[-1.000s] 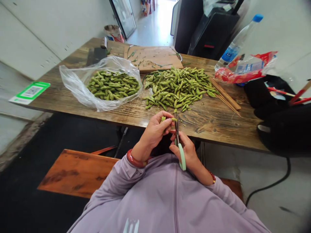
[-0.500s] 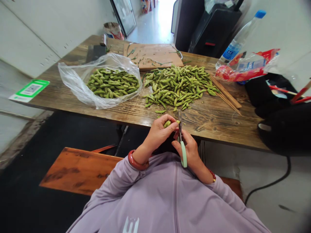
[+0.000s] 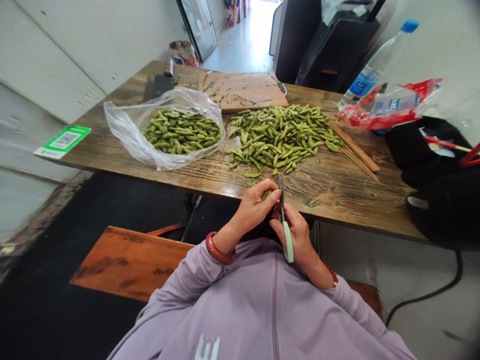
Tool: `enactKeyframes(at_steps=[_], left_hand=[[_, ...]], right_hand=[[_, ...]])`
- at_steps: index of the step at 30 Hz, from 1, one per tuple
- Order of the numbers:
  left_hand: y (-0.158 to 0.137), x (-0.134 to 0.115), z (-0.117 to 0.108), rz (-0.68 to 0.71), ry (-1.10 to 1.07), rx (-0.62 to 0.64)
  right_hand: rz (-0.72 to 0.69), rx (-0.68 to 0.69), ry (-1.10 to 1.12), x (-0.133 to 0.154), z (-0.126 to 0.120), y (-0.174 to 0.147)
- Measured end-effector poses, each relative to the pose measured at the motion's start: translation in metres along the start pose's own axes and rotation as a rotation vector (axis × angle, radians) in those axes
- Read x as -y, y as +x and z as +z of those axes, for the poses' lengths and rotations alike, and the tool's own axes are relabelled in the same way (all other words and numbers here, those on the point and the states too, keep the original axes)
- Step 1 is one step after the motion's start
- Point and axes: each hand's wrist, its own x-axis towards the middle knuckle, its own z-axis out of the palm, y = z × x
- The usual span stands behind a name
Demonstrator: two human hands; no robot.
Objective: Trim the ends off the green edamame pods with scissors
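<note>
My left hand (image 3: 255,206) is closed round an edamame pod (image 3: 266,194), mostly hidden by the fingers, at the table's front edge. Just beside it, my right hand (image 3: 298,232) grips scissors (image 3: 287,240) with pale green handles, the blades pointing up and away from me by the left fingertips. Beyond both hands lies a loose pile of edamame pods (image 3: 279,132) on the wood. To its left, a clear plastic bag (image 3: 123,127) lies open with many more pods (image 3: 182,132) inside.
A cutting board (image 3: 243,90) with green scraps lies behind the pile, and a cleaver (image 3: 157,85) to its left. Wooden sticks (image 3: 356,150), a plastic bottle (image 3: 369,75) and a black container (image 3: 408,150) are on the right. A green-framed code card (image 3: 63,141) sits at the left edge.
The whole view has shifted slightly, so the table appears further right. The pod in my left hand shows less between the fingers; both hands stay close together with the scissors held.
</note>
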Motion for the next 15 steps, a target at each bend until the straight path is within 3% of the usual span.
enactKeyframes(at_steps=[8,15], left_hand=[[0.0003,0.0017,0.0017,0.029,0.005,-0.022],[0.0073,-0.0064,-0.0072,0.066,0.063,-0.112]], right_hand=[[0.005,-0.001,0.025,-0.0009,0.0010,0.0001],[0.123,0.046,0.106,0.0021,-0.0004,0.0017]])
